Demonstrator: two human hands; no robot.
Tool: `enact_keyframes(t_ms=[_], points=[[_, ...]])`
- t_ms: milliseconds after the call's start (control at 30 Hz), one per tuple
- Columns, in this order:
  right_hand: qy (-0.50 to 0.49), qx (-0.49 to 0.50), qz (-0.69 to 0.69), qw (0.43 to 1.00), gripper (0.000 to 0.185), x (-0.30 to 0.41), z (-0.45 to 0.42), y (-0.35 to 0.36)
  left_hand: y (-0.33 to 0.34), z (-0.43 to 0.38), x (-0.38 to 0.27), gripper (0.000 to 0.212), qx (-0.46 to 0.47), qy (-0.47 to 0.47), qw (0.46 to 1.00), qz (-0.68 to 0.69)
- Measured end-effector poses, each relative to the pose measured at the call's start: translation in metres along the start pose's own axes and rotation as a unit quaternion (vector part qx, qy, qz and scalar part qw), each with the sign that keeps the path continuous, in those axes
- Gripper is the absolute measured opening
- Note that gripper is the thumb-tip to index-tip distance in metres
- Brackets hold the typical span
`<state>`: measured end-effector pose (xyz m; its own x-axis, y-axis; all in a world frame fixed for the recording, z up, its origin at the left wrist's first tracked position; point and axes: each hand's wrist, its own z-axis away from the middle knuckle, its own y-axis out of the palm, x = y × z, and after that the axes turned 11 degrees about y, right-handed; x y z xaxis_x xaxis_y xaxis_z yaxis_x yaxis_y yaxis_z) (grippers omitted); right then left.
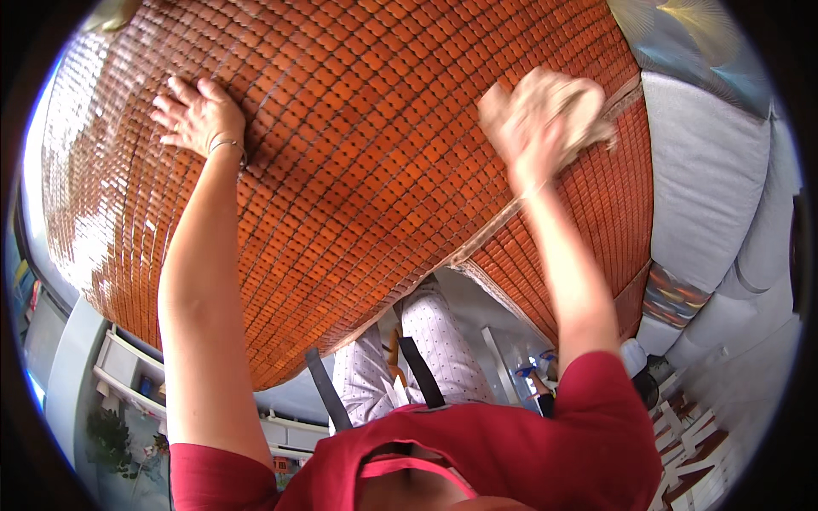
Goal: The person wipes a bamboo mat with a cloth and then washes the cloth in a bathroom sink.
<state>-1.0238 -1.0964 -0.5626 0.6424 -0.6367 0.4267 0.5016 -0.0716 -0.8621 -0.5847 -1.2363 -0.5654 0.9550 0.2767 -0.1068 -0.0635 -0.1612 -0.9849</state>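
Before me spreads a reddish-brown seat mat (358, 147) made of small tiles strung on dark cord, with a light fabric border. My left hand (203, 118) rests flat on it at the upper left, fingers spread and holding nothing. Over the mat's right part, my right hand (533, 134) grips a beige cloth (578, 108). Both hand and cloth are blurred, and the hand partly covers the cloth. A second tiled section (594, 191) adjoins along the border to the right.
Grey sofa cushions (706, 166) line the right side, with a feather-patterned cushion (696, 38) at the upper right. A multicoloured patterned fabric (674, 295) lies lower down. White shelving (131, 377) stands at the lower left, near a green plant (110, 437).
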Motion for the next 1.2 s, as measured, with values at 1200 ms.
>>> enact_keyframes(t_ms=[1200], points=[[-0.513,0.004,0.176,0.84,0.061,0.453,0.158,0.261,-0.031,0.067,0.207,0.055,-0.042,-0.132,0.99,-0.018]])
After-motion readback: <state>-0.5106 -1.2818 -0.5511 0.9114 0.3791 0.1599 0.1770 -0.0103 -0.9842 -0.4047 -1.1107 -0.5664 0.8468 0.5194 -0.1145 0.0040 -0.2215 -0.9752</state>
